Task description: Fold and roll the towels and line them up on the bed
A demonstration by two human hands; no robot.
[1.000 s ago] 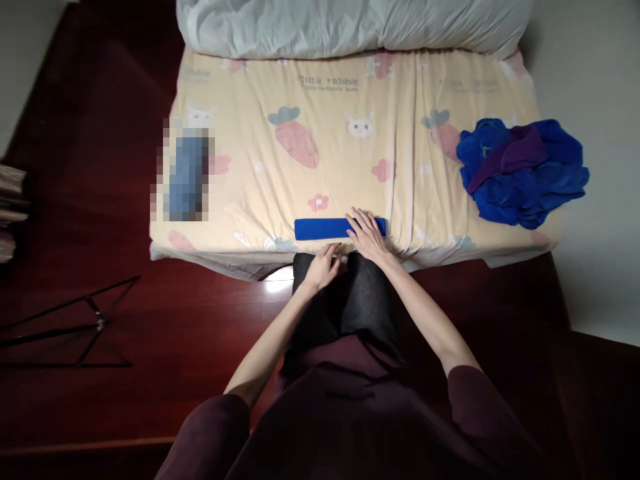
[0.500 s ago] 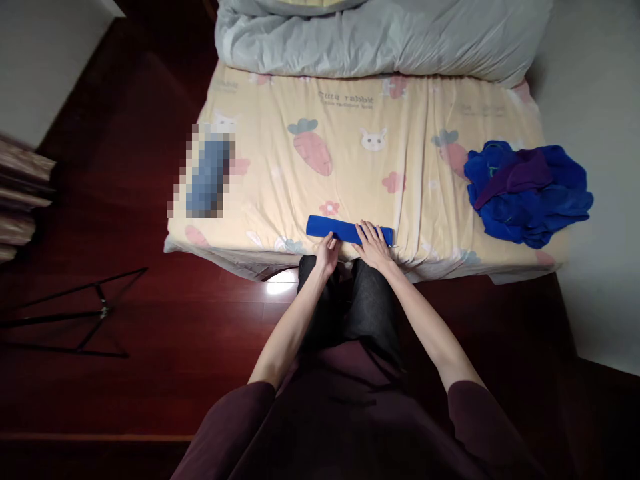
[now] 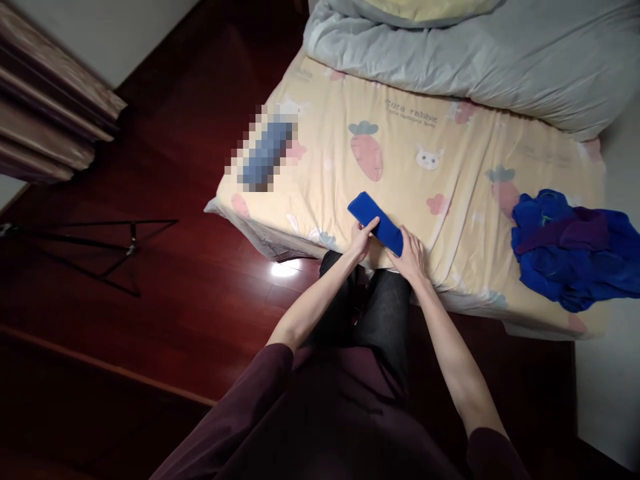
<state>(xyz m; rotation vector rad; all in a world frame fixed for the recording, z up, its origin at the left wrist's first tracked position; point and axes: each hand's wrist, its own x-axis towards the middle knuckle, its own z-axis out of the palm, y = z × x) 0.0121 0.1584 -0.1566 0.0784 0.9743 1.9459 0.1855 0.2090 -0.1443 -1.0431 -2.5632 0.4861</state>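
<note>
Between my two hands is a folded blue cloth [image 3: 377, 222], a narrow flat strip slanting down to the right above the front edge of the bed [image 3: 330, 167]. My left hand [image 3: 363, 239] grips its near long side, thumb on top and fingers beneath. Around the lower right end closes my right hand [image 3: 410, 255], its thumb at the near side and its fingers along the far side. A loose heap of blue cloths [image 3: 543, 267] with a purple cloth [image 3: 565, 230] on top lies on the right part of the bed.
A pixelated blue-grey shape [image 3: 267, 155] rests at the bed's left edge. Grey bedding [image 3: 425, 60] is bunched at the far side. Black tripod legs [image 3: 90, 243] stand on the dark red floor [image 3: 200, 167] at left, near a curtain [image 3: 55, 100].
The folded blue cloth has come up off the sheet and turned to a slant, now gripped by both hands. My right hand no longer lies flat on it. The view has swung left.
</note>
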